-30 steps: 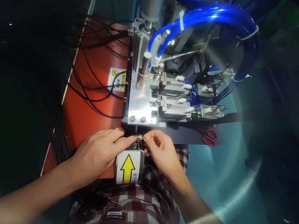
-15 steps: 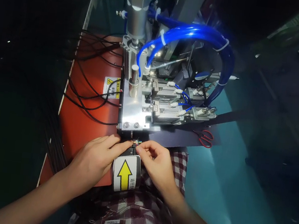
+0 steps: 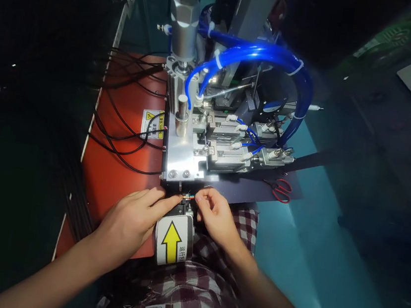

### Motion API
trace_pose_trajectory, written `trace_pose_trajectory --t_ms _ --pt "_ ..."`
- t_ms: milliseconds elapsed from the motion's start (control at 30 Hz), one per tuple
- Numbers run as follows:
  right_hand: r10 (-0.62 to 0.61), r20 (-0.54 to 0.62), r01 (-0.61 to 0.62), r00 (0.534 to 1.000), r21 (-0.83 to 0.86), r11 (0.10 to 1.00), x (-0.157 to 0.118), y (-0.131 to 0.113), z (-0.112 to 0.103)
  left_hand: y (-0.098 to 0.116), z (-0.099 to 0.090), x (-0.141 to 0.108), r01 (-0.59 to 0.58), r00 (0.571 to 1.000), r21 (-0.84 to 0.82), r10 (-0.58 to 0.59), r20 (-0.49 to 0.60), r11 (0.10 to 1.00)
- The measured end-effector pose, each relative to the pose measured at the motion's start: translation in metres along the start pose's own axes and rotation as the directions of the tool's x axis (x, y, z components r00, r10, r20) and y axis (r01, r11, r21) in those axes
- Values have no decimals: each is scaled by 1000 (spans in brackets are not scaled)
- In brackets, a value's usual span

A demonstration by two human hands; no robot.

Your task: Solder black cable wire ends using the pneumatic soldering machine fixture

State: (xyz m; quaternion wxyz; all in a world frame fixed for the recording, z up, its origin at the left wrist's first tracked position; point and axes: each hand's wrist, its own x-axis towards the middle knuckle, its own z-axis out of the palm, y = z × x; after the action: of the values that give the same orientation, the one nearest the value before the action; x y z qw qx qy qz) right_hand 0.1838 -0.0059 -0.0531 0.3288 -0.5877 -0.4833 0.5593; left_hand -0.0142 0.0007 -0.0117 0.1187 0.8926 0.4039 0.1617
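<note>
My left hand (image 3: 130, 219) lies at the front of the metal machine (image 3: 182, 156), fingers bent together. Its foremost fingertip meets a small dark fixture (image 3: 181, 209); what the fingers grip is hidden. Thin coloured wires (image 3: 190, 197) stick out from there to the right. My right hand (image 3: 216, 215) pinches their free ends between thumb and forefinger. Just below the fixture is a rounded part with a white label (image 3: 174, 240) bearing a yellow arrow.
Red-handled scissors (image 3: 282, 190) lie right of the machine on a dark surface. Black cables (image 3: 116, 148) cross the orange-red tabletop (image 3: 119, 183) at left. Blue air hoses (image 3: 262, 53) arch above the cylinders. A bundle of dark cables (image 3: 80, 213) hangs by the table's left edge.
My right hand has shifted slightly up and right, away from the fixture, and the coloured wires now look straighter. The left hand has barely moved. The view has shifted a little.
</note>
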Motion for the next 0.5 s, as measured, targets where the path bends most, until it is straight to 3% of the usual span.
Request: trace_pose_trajectory --t_ms 67,167,367,433,500 --pt "24 -39 -21 999 76 997 2 1 0 0 0 -1 -4 1000 1 4 -7 1000" --pt "-7 -112 12 994 47 999 5 -9 0 -1 1 -2 0 1000 0 0 -10 1000" --pt "85 -70 -67 994 231 971 7 -25 8 -2 2 -2 11 1000 -16 -11 6 1000" --pt "24 -141 2 990 179 984 5 -24 12 -1 2 -1 10 1000 -13 -10 3 1000" --pt "-125 -212 130 969 10 992 1 -22 15 -1 2 -1 7 1000 -10 -7 -5 1000"
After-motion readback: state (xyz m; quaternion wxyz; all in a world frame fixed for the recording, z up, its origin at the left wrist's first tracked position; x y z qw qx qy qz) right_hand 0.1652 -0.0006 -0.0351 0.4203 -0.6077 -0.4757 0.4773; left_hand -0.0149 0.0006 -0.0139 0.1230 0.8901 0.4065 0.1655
